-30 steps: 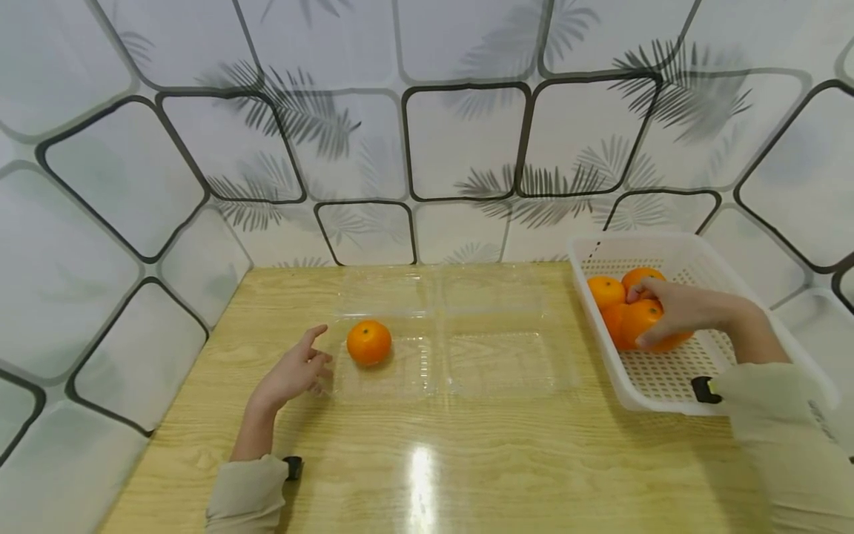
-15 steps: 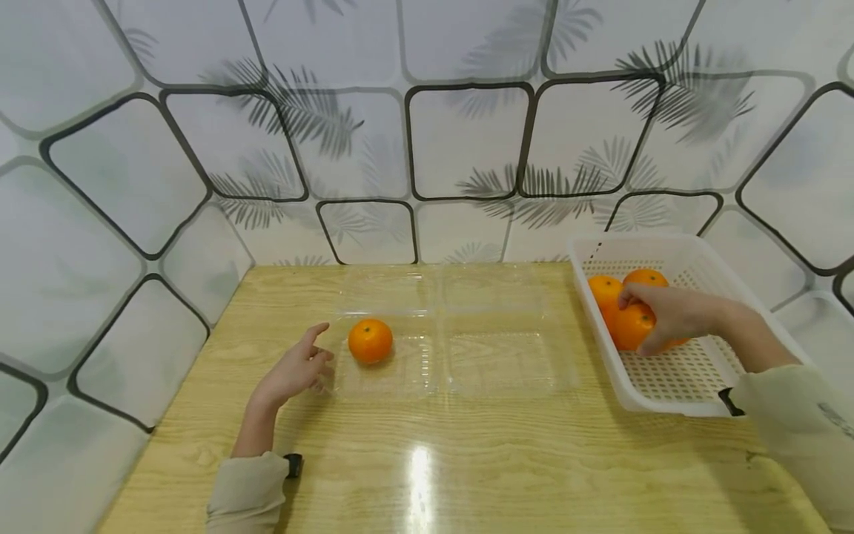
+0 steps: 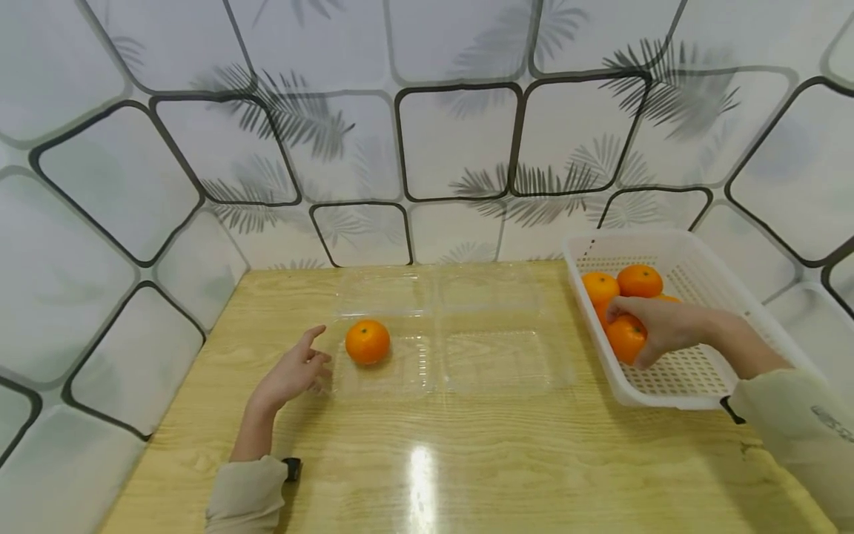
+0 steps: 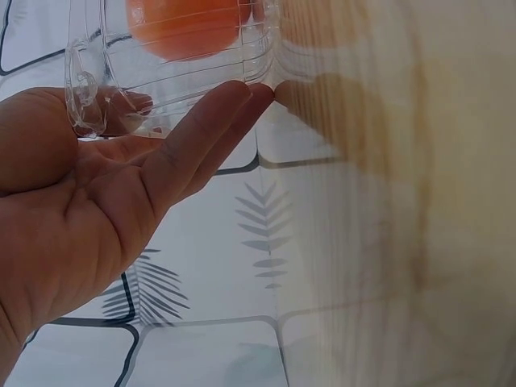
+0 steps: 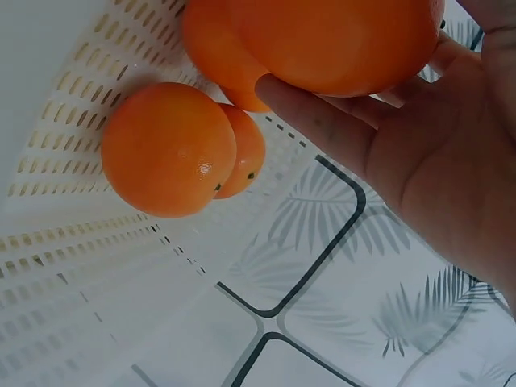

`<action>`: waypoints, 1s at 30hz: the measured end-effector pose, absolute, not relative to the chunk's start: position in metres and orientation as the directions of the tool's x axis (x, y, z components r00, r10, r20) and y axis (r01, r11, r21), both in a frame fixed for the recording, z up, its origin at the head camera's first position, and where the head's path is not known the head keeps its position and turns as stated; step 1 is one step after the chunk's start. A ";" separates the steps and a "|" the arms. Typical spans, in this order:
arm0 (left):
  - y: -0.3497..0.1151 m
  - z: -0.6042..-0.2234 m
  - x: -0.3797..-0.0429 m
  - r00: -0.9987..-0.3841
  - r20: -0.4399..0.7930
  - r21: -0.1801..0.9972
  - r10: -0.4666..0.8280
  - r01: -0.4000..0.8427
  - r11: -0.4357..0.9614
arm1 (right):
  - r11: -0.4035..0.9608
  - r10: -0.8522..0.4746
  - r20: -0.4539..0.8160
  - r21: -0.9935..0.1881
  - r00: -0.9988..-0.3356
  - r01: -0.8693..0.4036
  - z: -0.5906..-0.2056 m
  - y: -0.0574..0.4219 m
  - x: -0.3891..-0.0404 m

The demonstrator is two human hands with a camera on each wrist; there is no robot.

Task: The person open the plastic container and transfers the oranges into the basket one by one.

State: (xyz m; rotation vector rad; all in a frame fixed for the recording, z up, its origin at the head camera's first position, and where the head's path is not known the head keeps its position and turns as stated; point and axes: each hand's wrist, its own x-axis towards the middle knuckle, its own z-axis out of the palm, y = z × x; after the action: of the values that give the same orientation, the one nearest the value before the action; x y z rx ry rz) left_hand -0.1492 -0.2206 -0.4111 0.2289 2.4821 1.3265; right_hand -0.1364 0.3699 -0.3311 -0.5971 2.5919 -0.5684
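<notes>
In the white basket (image 3: pixel 667 386), my right hand (image 3: pixel 674 326) curls its fingers and thumb round an orange (image 3: pixel 626 341), which fills the top of the right wrist view. Several other oranges sit just behind it, among them one at the back (image 3: pixel 640 281) and one by the left wall (image 3: pixel 600 287). My left hand (image 3: pixel 293 378) has its fingers loosely extended at the left edge of a clear plastic container (image 3: pixel 407 378). The left wrist view has its fingertips (image 4: pixel 234 93) right at the container wall. One orange (image 3: pixel 368 342) rests in the container's near left part.
To the right of that orange stretches more of the clear packaging (image 3: pixel 507 363), with raised clear flaps (image 3: pixel 490 289) along the back. Everything stands on a wood-grain table (image 3: pixel 373 460) that shines in front. Patterned white sheeting (image 3: pixel 460 141) encloses the back and sides.
My right hand has shifted left and closed round a near orange in the basket, which now sits nearer the front, apart from others. The left hand has stayed still.
</notes>
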 end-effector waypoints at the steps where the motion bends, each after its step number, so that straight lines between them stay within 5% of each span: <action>1: -0.221 -0.411 -0.149 -0.938 -0.200 0.828 0.283 -0.008 0.560 | 0.826 -0.485 -0.304 -0.467 -0.820 -0.315 -0.331 0.369 -0.137; 30: -0.220 -0.412 -0.148 -0.939 -0.197 0.825 0.283 -0.002 0.565 | 0.895 -0.432 -0.422 -0.311 -0.797 -0.321 -0.349 0.360 -0.129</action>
State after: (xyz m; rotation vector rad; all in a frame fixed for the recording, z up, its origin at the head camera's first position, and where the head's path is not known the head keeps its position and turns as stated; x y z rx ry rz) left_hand -0.1481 -0.2204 -0.4117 0.2313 2.4944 1.3154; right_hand -0.1292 0.3598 -0.3492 -0.5449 2.5651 -0.3061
